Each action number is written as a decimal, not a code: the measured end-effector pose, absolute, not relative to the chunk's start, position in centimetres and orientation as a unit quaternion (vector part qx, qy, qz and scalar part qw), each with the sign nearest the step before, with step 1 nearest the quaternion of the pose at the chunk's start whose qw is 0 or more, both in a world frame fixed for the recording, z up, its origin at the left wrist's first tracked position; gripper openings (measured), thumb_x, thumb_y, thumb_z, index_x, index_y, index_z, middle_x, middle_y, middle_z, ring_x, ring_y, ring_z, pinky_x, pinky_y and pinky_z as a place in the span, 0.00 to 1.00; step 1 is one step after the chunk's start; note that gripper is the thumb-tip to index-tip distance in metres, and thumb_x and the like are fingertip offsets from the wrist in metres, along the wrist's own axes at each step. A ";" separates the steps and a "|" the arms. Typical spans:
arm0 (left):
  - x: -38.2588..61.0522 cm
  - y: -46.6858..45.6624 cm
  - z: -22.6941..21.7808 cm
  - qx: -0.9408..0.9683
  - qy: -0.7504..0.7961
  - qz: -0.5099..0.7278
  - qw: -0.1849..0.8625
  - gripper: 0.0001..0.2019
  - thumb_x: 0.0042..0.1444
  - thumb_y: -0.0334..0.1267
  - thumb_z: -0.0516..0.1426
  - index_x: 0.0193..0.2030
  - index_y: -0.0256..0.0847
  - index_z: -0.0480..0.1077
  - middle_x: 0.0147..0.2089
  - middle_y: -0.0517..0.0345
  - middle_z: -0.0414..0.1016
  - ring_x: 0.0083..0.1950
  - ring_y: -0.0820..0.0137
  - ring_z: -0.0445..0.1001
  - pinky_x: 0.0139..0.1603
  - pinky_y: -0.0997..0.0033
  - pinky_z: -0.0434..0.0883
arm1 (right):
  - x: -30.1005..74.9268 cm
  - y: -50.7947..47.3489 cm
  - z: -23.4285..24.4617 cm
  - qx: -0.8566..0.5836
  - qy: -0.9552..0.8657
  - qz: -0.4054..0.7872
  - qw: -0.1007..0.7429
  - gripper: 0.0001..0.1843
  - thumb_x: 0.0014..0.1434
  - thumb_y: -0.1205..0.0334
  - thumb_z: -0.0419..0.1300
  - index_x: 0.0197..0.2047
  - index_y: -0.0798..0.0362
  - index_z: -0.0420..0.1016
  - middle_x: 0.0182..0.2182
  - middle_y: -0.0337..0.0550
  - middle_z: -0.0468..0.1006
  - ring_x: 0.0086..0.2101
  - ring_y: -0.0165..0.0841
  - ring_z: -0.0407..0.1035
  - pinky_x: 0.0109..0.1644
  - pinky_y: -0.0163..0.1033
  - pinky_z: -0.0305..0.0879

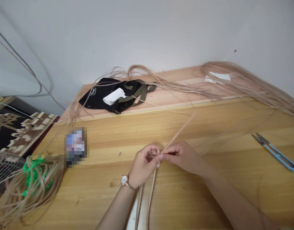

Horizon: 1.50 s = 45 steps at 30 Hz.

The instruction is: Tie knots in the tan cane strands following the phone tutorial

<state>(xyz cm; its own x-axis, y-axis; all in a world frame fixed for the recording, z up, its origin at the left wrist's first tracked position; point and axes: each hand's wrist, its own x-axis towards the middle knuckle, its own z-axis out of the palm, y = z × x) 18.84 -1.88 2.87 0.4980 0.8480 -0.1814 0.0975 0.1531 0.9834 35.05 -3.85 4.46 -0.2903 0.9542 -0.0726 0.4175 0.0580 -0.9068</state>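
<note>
Above the middle of the wooden table [101, 191], my left hand [146, 159] is closed in a pinch on a small knotted piece of rattan strands [158, 156]. My right hand [182, 156] meets it there, thumb and forefinger pinching a pale rattan strand [181, 130] beside the knot. This strand slants up and away to the right, its far end blurred. Two or more long tails [151, 195] hang from the piece toward me, passing beside my left wrist. Fingers cover much of the knot, so its weave is hard to make out.
Blue-handled thread snips [276, 153] lie at the right. Behind are a black bag [96, 95], a white roll [114, 96] and long rattan bundles [252, 84]. A coiled bundle with a green tie [33, 175] sits left, near a blurred-out item [76, 145].
</note>
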 end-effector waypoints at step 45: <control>18.5 -1.3 3.1 0.414 0.447 0.339 0.717 0.10 0.38 0.38 0.63 0.24 0.32 0.71 0.21 0.57 0.73 0.22 0.75 0.70 0.22 0.79 0.64 | 35.1 -3.6 4.7 -0.515 -0.743 0.354 0.242 0.09 0.58 0.65 0.49 0.31 0.53 0.69 0.27 0.38 0.71 0.28 0.27 0.63 0.31 0.31 0.54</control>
